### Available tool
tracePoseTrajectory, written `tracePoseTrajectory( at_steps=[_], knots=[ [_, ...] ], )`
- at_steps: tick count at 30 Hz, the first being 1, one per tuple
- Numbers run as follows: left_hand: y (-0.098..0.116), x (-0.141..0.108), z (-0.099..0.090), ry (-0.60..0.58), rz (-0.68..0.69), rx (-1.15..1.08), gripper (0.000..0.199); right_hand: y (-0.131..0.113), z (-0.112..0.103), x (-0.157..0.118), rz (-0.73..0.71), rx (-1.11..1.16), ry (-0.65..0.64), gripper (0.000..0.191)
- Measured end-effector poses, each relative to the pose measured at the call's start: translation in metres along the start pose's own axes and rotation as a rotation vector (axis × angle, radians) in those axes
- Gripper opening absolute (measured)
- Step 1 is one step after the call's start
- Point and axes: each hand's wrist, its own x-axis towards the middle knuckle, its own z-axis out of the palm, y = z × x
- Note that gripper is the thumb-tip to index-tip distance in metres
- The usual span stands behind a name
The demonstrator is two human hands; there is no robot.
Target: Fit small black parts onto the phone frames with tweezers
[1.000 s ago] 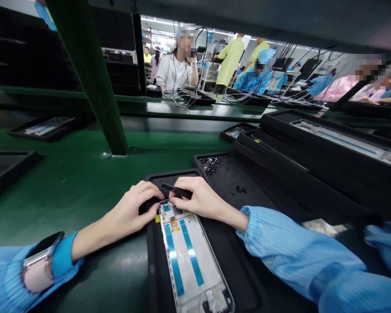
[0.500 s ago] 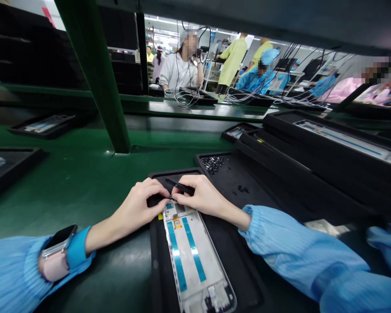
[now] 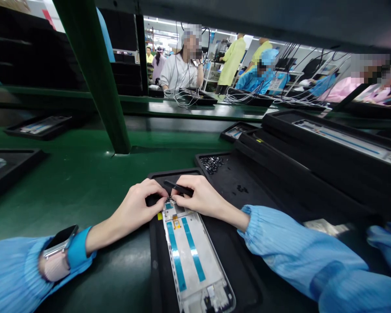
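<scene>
A white phone mid-frame with two teal strips and a small yellow-orange tag lies lengthwise in a black tray. My right hand holds slim black tweezers, their tips at the frame's top edge. My left hand grips that same top edge, its fingers curled over it and the thumb pressed against the corner. Both hands hide the frame's top end and the exact tweezer tips. A smartwatch sits on my left wrist.
A black tray holding a pile of small black screws lies just beyond the hands. Long black trays with phone parts stack at the right on the green bench. A green post rises at left; co-workers sit beyond.
My left forearm and hand have shifted a little to the right and closer to the frame. The tweezers now sit lower, nearer the frame's top edge.
</scene>
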Motion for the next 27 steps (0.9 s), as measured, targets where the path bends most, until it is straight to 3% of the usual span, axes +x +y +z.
tracePoseTrajectory(
  at_steps=[14, 23, 27],
  knots=[
    [-0.003, -0.001, 0.0, -0.006, 0.029, 0.013, 0.013, 0.005, 0.012, -0.004, -0.081, -0.132, 0.041, 0.005],
    [0.001, -0.002, -0.005, -0.065, 0.161, 0.157, 0.015, -0.004, 0.001, 0.0, -0.164, -0.24, -0.174, 0.006],
    [0.003, -0.002, -0.006, -0.103, 0.207, 0.214, 0.015, -0.002, -0.003, 0.004, -0.173, -0.133, -0.145, 0.005]
  ],
)
